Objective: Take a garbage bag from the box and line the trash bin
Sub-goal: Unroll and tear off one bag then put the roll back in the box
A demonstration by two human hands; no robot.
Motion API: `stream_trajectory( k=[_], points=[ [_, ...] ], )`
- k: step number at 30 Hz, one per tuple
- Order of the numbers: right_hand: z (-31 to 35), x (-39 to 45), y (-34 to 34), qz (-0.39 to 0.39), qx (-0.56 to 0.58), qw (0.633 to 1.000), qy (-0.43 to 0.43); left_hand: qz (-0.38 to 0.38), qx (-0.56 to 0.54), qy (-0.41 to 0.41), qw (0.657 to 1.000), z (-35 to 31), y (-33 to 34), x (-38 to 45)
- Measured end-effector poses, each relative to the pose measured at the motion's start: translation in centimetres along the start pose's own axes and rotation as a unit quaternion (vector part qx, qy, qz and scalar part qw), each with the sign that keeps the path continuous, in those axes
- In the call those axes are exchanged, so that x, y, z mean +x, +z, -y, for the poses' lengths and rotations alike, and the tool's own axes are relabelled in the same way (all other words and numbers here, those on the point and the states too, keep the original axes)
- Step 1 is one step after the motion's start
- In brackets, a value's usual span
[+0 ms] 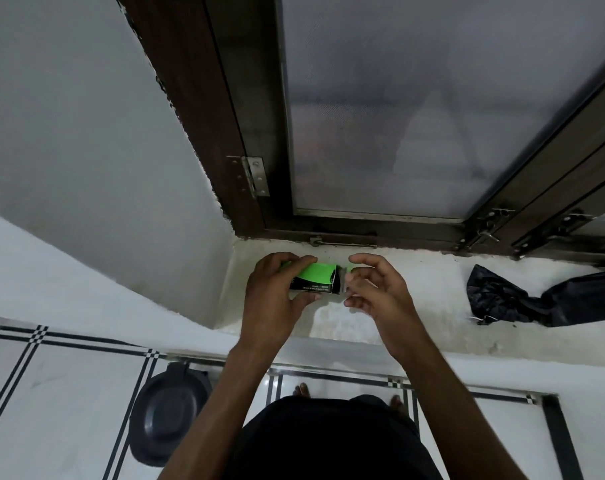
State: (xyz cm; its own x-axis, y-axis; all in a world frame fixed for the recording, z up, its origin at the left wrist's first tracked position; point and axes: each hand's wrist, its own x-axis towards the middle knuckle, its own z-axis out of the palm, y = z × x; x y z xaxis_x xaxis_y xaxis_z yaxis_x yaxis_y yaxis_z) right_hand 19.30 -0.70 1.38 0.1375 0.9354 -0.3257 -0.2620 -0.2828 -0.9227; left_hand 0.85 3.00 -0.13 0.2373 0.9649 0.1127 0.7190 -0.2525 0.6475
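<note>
**A:** Starting left of the box: your trash bin [169,415] sits on the tiled floor, below and left of it, a dark, smooth plastic oval with its lid down. You'll have to open it before lining.

**B:** And the box itself?

**A:** The box [316,278] is thin green-and-black cardboard on the rough white sill. Your left hand [277,292] clamps it, thumb below and fingers over the top. Squeeze harder and it could crumple, pinching the bags inside.

**B:** My right hand?

**A:** Your right hand [374,289] is at the box's open end, fingers curled loosely apart around a green flap. Tug carelessly and you may tear it. Further right lies a crumpled black bag [523,299], glossy and limp.
</note>
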Motion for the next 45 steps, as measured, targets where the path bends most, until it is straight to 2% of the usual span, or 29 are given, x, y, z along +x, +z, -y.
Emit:
stream_trajectory(
  k=[12, 16, 23, 27, 32, 36, 39, 41, 43, 45],
  points=[
    [-1.0, 0.4, 1.3, -0.024, -0.052, 0.998, -0.030, -0.003, 0.059, -0.011, 0.998, -0.3, 0.6, -0.3],
    [-1.8, 0.3, 1.6, -0.060, -0.130, 0.988, -0.051, 0.002, 0.123, -0.011, 0.992, -0.7, 1.3, -0.5],
    [-2.6, -0.2, 2.1, 0.008, -0.181, 0.982, -0.057, -0.026, 0.239, -0.017, 0.971, -0.2, 1.7, -0.4],
    [-1.9, 0.3, 1.3, 0.012, -0.145, 0.989, -0.042, -0.024, 0.252, 0.010, 0.967, 0.4, 1.3, -0.1],
    [-1.4, -0.1, -0.2, -0.044, -0.149, 0.987, -0.050, -0.007, 0.225, 0.027, 0.974, 0.3, 0.9, -1.1],
    [0.2, -1.1, -3.2, -0.081, -0.173, 0.979, -0.076, -0.052, 0.091, 0.056, 0.993, -2.9, 0.9, -1.8],
    [2.0, -2.5, -7.8, -0.167, -0.191, 0.961, -0.108, -0.044, 0.006, 0.111, 0.993, -7.3, 2.4, -1.8],
    [3.4, -3.4, -12.3, -0.249, -0.207, 0.935, -0.145, -0.005, -0.023, 0.153, 0.988, -10.2, 4.5, -1.6],
    [5.0, -4.5, -17.9, -0.337, -0.242, 0.891, -0.183, 0.033, -0.050, 0.172, 0.983, -13.2, 7.2, -1.1],
    [6.8, -5.3, -23.2, -0.425, -0.291, 0.839, -0.173, 0.062, -0.062, 0.181, 0.980, -15.8, 9.8, -0.7]
  ],
)
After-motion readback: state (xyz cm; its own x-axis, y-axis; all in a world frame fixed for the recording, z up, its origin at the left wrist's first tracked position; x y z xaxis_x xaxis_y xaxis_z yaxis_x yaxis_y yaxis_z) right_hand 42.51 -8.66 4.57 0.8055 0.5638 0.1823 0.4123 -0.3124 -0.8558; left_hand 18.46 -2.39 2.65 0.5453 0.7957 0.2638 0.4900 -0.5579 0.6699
